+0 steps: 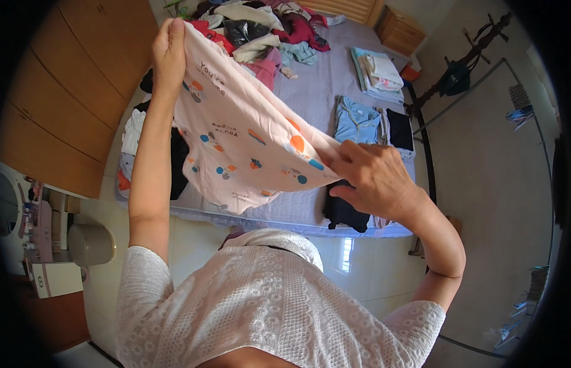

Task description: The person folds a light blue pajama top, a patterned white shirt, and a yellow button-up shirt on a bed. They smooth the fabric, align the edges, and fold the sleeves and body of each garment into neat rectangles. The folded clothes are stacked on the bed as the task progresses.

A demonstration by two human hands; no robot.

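Observation:
A pale pink garment (248, 138) with orange and blue printed figures and lettering hangs stretched between my two hands, above the bed. My left hand (169, 55), raised at the upper left, grips one end of it with the thumb on top. The other end is pinched in my right hand (373, 177), lower and to the right. Under and beside my right hand lies a dark folded garment (345, 209) at the bed's near edge. What kind of garment the pink one is, I cannot tell.
The bed (313, 96) carries a heap of mixed clothes (253, 27) at the far left, folded towels (382, 76), a folded blue garment (357, 119) and black and white clothes (136, 131). A wooden wardrobe (74, 78) stands left; a wooden coat stand (469, 53) stands right.

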